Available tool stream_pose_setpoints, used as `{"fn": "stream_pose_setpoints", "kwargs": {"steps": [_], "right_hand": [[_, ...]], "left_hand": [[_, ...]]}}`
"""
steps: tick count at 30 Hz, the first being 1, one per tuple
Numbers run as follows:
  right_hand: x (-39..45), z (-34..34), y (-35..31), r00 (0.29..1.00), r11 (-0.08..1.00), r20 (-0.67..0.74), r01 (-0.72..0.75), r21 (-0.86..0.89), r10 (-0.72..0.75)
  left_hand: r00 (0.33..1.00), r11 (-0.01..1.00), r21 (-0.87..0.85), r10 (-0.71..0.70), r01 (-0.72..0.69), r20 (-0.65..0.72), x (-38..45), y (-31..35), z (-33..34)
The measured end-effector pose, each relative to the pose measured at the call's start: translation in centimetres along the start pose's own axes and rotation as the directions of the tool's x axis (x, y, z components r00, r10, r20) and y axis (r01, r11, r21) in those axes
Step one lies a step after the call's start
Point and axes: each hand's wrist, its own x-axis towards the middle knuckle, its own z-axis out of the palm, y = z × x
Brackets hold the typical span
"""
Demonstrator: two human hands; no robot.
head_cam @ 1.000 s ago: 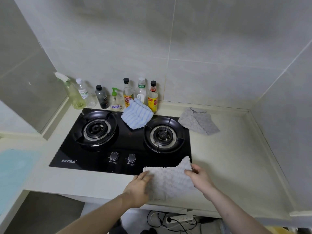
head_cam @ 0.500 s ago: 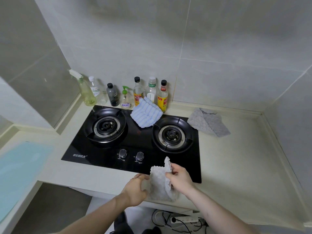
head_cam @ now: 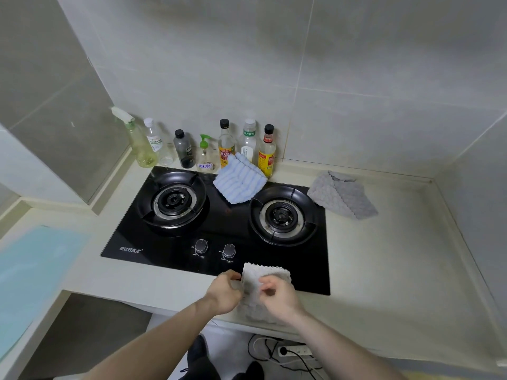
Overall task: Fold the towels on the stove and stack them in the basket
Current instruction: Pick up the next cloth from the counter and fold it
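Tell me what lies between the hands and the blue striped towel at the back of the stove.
Nothing visible blocks the way. Both hands, left and right, grip the white towel at the stove's front edge. Between them and the blue striped towel lie only the low knobs and flat black glass between the burners.

Glossy black glass stove (head_cam: 175, 246); nubbly grey cloth towel (head_cam: 264, 274); matt countertop (head_cam: 384, 270), seemingly stone; clear plastic bottles (head_cam: 153, 141).

Both forearms reach forward, bare. The left hand (head_cam: 223, 294) and right hand (head_cam: 278, 298) sit close together, fingers curled, pinching cloth between them.
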Motion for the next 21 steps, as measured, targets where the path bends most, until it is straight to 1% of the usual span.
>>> {"fn": "stream_pose_setpoints", "kwargs": {"steps": [3,4,5,7,9,12,14,16,19,21], "right_hand": [[0.4,-1.0,1.2,0.970,0.996,-0.237,-0.025,0.088,0.046],[0.6,-1.4,1.6,0.957,0.994,-0.280,-0.047,0.101,0.074],[0.7,-1.9,1.7,0.950,0.990,-0.289,-0.087,0.108,0.115],[1.3,-2.5,2.3,0.948,0.973,-0.243,-0.167,0.162,0.203],[2.2,-2.7,3.1,0.947,0.944,-0.163,-0.239,0.227,0.279],[3.1,-2.9,3.5,0.929,0.903,-0.119,-0.302,0.306,0.351],[3.2,-3.3,3.1,0.931,0.890,-0.059,-0.324,0.320,0.360],[2.9,-3.8,2.4,0.941,0.897,0.001,-0.322,0.302,0.337],[2.9,-4.6,2.3,0.954,0.916,0.051,-0.297,0.271,0.294],[3.0,-5.0,2.3,0.959,0.922,0.070,-0.282,0.264,0.274]], "left_hand": [[0.999,0.999,-0.033,-0.042,0.043,0.031,0.7,0.8,0.4],[0.997,0.997,-0.045,-0.060,0.062,0.045,1.0,1.0,0.7],[0.995,0.995,-0.054,-0.086,0.089,0.059,1.1,1.2,0.9],[0.986,0.983,-0.092,-0.150,0.156,0.069,1.5,1.7,1.3],[0.975,0.960,-0.175,-0.209,0.220,0.079,1.9,2.1,1.7],[0.955,0.915,-0.273,-0.283,0.298,0.093,2.3,2.4,1.8],[0.948,0.891,-0.325,-0.300,0.318,0.105,2.5,2.4,1.9],[0.951,0.873,-0.375,-0.287,0.310,0.117,2.5,2.3,1.8],[0.949,0.855,-0.413,-0.263,0.313,0.176,2.5,2.3,1.4],[0.953,0.857,-0.425,-0.221,0.292,0.208,2.6,2.1,1.2]]}}
